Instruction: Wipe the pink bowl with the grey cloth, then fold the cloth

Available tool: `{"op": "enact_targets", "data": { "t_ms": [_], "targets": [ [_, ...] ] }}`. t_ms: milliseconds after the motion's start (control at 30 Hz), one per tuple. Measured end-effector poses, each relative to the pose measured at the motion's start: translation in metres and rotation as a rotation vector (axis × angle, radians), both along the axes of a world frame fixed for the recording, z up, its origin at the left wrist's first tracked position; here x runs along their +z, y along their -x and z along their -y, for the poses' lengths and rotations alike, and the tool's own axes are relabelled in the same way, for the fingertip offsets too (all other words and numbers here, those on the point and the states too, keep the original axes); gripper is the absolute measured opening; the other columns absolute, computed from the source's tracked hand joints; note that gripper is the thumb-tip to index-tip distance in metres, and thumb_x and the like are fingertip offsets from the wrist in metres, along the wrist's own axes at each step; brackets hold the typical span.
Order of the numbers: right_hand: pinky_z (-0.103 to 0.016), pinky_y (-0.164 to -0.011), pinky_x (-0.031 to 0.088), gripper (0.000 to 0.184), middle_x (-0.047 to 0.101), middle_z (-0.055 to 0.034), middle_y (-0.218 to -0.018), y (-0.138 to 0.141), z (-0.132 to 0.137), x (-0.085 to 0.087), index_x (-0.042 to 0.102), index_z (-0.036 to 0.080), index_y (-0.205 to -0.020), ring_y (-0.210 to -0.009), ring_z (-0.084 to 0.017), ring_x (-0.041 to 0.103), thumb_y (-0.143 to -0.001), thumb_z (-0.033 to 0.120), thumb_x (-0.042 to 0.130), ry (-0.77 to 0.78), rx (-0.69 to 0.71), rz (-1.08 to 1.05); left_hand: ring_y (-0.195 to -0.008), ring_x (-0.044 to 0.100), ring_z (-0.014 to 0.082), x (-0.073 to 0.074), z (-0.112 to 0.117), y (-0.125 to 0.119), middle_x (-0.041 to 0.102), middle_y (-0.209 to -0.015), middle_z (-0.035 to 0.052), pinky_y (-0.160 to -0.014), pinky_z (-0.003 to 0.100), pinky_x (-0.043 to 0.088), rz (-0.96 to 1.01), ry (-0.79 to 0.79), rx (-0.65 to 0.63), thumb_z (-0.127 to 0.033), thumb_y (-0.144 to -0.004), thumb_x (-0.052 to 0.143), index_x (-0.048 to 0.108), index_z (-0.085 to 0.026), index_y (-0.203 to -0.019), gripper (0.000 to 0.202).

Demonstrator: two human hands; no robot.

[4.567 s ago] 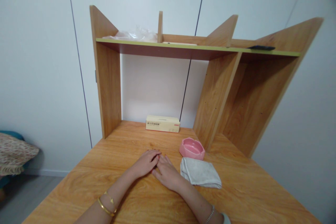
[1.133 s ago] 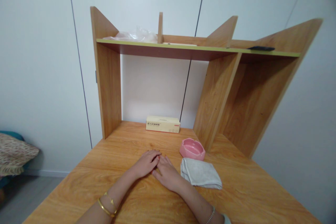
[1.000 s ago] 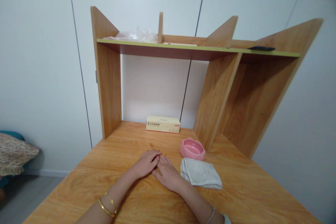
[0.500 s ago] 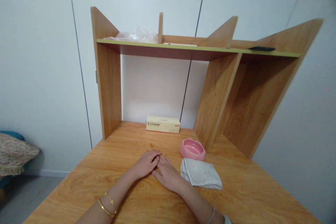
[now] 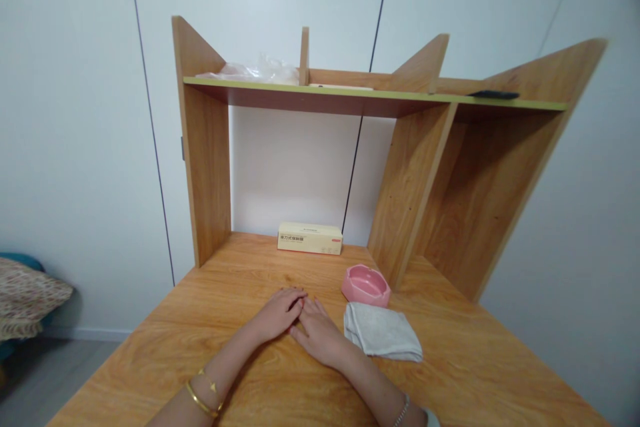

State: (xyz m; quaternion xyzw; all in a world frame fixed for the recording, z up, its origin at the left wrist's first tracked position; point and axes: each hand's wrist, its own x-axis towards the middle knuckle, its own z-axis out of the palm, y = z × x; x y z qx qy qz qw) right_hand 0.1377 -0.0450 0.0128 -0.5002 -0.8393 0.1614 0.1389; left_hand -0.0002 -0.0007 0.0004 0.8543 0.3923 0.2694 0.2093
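Observation:
My left hand (image 5: 278, 313) lies palm down on the wooden desk (image 5: 200, 327), its fingers stretched out and touching the other hand. Beside it my right hand (image 5: 317, 332) also rests flat, fingers extended, with nothing in it. A folded pale grey cloth (image 5: 384, 332) lies just right of the right hand. Behind the cloth sits a pink ashtray (image 5: 367, 285) with angular sides. Farther back, a long cream box (image 5: 310, 239) with dark printed characters stands near the wall. Neither hand touches the cloth, ashtray or box.
A wooden shelf unit (image 5: 415, 187) rises from the back of the desk. On its upper board are a clear plastic bag (image 5: 255, 71) and a dark flat object (image 5: 494, 94). At the far left, a patterned fabric (image 5: 30, 293) hangs over something blue.
Both hands stay in place on the desk. Only the camera view has shifted very slightly.

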Motion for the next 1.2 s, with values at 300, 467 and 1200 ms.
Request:
{"op": "enact_targets", "data": {
  "t_ms": [300,467,1200],
  "targets": [
    [-0.043,-0.106,0.013,0.058,0.028,-0.0099,-0.141,0.002,0.002,0.003,0.025,0.013,-0.136,-0.13,-0.023,0.021,-0.084,0.033,0.038,0.018,-0.011,0.016,-0.11,0.049,0.0194,0.002,0.001,0.0,0.056,-0.119,0.0093,-0.097,0.033,0.034,0.007,0.004,-0.01,-0.028,-0.087,0.033,0.054,-0.015,-0.114,0.038],
    [-0.042,-0.105,0.016,0.057,0.032,-0.0116,-0.139,-0.001,-0.002,0.001,0.028,0.012,-0.135,-0.128,-0.023,0.025,-0.083,0.032,0.039,-0.006,0.008,0.009,-0.109,0.049,0.02,0.001,0.001,-0.001,0.057,-0.117,0.0104,-0.097,0.034,0.034,0.024,0.012,-0.013,-0.028,-0.087,0.032,0.054,-0.013,-0.114,0.038],
    [-0.028,-0.064,0.044,0.025,0.067,-0.015,-0.085,-0.168,-0.034,0.061,0.061,0.012,-0.086,-0.083,-0.023,0.062,-0.081,0.03,0.045,-0.029,-0.776,0.117,-0.108,0.05,0.0164,0.025,0.049,-0.027,0.055,-0.118,0.0038,-0.096,0.028,0.035,-0.004,-0.046,-0.465,-0.013,-0.082,0.043,0.049,-0.022,-0.119,0.038]
  ]
}}
